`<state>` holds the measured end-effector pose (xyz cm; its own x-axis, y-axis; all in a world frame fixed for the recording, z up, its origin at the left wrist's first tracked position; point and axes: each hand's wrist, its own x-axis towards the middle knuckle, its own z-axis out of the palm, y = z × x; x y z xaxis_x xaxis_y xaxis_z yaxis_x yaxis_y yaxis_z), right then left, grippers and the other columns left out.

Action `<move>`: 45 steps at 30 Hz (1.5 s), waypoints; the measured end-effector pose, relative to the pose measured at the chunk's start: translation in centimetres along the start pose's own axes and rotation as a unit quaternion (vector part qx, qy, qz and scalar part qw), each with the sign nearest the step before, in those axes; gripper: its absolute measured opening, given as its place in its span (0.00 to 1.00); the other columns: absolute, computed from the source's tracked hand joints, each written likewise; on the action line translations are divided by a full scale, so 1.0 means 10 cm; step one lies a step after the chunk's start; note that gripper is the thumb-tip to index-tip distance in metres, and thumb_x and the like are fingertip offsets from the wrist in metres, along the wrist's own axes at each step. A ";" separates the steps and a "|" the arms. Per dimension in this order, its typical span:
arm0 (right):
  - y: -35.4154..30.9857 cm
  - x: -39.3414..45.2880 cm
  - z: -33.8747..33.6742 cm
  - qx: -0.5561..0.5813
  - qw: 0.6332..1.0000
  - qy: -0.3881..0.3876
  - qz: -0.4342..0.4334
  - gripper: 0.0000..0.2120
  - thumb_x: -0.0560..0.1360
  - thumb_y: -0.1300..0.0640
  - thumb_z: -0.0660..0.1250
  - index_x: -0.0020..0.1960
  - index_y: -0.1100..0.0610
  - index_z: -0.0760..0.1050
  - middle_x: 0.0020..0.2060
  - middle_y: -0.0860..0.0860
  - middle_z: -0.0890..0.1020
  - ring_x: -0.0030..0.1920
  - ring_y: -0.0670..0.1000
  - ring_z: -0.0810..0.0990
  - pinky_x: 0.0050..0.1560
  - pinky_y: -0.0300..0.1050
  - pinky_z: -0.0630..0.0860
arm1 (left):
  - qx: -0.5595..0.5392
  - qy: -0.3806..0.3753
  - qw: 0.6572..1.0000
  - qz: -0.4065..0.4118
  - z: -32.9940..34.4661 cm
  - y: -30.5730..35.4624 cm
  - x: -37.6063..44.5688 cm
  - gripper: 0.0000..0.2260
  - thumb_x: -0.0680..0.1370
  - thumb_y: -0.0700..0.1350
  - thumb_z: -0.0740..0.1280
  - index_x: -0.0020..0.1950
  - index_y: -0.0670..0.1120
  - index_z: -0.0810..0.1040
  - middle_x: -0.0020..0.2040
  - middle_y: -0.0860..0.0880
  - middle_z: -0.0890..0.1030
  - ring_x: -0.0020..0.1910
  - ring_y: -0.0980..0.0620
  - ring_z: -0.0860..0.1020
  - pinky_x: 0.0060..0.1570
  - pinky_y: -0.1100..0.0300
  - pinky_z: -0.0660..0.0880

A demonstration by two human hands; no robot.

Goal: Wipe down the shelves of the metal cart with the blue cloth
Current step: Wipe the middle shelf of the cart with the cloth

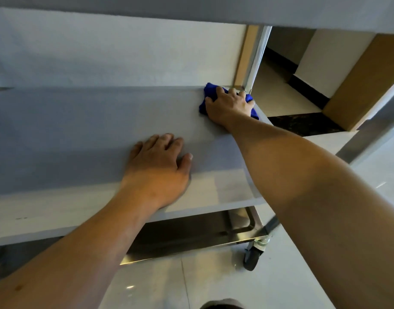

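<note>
Now your right hand (229, 105) lies palm down on the crumpled bright blue cloth (206, 91), fingers spread and curled over it, pressing it flat against the middle shelf (80, 121) of the grey stainless-steel cart. The cloth sits at the far right corner of that shelf, touching the base of the shiny upright metal post (257, 56); folds of blue show beyond your fingertips, to the left of the hand and under the heel of the palm at the shelf's right edge. It looks soft and bunched, not folded square.

Your left hand (160, 161) rests flat and empty on the same shelf, nearer the front edge, fingers loosely together and thumb out to the right, well apart from the cloth. Both bare forearms reach in from the bottom of the view.

The shelf surface is matte grey, with a paler band along its front lip. Above it runs the underside of the top shelf (191, 10). Below, the polished bottom shelf (191, 233) shows a raised rim, and a grey swivel caster wheel (253, 256) sits at its right corner on the pale glossy tiled floor (214, 282). Behind the cart stands a white wall (115, 52); to the right, a tan wooden door frame (358, 85) and a dark skirting board (307, 90).

No brand, label or writing can be read on the cart or the cloth.
</note>
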<state>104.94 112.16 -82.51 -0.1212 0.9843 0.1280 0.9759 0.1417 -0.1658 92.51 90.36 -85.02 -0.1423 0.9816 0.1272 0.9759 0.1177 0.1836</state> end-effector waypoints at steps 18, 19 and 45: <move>0.31 -0.35 -0.11 0.006 1.000 0.001 -0.021 0.26 0.79 0.38 0.51 0.73 0.47 0.65 0.73 0.54 0.69 0.73 0.60 0.61 0.70 0.67 0.58 | -0.007 -0.017 1.000 -0.023 -0.07 0.07 0.02 0.27 0.81 0.62 0.49 0.80 0.57 0.59 0.81 0.54 0.58 0.79 0.50 0.55 0.77 0.48 0.51; 0.34 -0.46 -0.12 0.008 1.000 0.002 -0.020 0.26 0.79 0.38 0.51 0.73 0.46 0.65 0.73 0.53 0.69 0.73 0.60 0.61 0.70 0.67 0.57 | -0.012 -0.014 1.000 -0.024 -0.07 0.07 0.02 0.27 0.81 0.62 0.50 0.79 0.57 0.60 0.81 0.53 0.58 0.79 0.50 0.56 0.77 0.48 0.51; 0.13 -2.21 -0.30 -0.016 0.999 -0.010 0.026 0.28 0.81 0.37 0.49 0.79 0.44 0.56 0.76 0.52 0.63 0.76 0.61 0.56 0.73 0.70 0.50 | -0.063 0.166 0.984 0.016 -0.35 0.07 -0.24 0.17 0.81 0.50 0.58 0.65 0.47 0.79 0.58 0.46 0.83 0.58 0.44 0.78 0.57 0.51 0.71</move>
<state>109.46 90.32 -82.65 -0.0731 0.9923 0.0999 0.9863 0.0868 -0.1403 92.97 87.58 -81.79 -0.1791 0.8785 0.4429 0.9556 0.0482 0.2908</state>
